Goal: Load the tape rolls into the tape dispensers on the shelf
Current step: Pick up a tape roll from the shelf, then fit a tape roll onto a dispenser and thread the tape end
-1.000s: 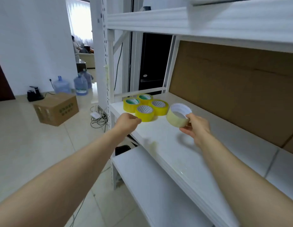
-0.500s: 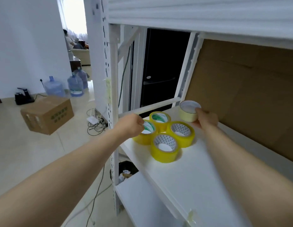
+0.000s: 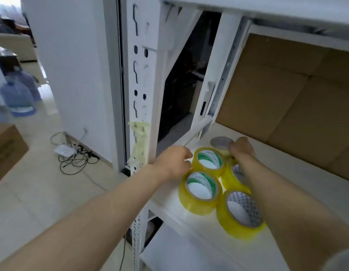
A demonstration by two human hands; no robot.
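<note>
Several yellow tape rolls lie flat in a cluster on the white shelf (image 3: 298, 178). One with a green-printed core (image 3: 207, 160) sits at the back, another (image 3: 200, 189) in front of it, and a patterned-core roll (image 3: 241, 213) nearest me. A fourth (image 3: 233, 176) is partly hidden under my right forearm. My right hand (image 3: 241, 148) grips a paler roll (image 3: 220, 144) at the shelf's back left corner. My left hand (image 3: 174, 161), fingers curled, is at the left side of the back yellow roll; whether it grips it is unclear. No tape dispenser is visible.
Brown cardboard (image 3: 286, 98) backs the shelf. A white slotted upright (image 3: 139, 85) stands at its left end, with a lower shelf (image 3: 181, 251) below. On the floor lie tangled cables (image 3: 76, 155), a cardboard box (image 3: 5, 147) and water jugs (image 3: 18, 97).
I have moved closer to the shelf's left end. My right hand carried the pale roll to the back corner beyond the yellow rolls. My left hand reached the yellow cluster.
</note>
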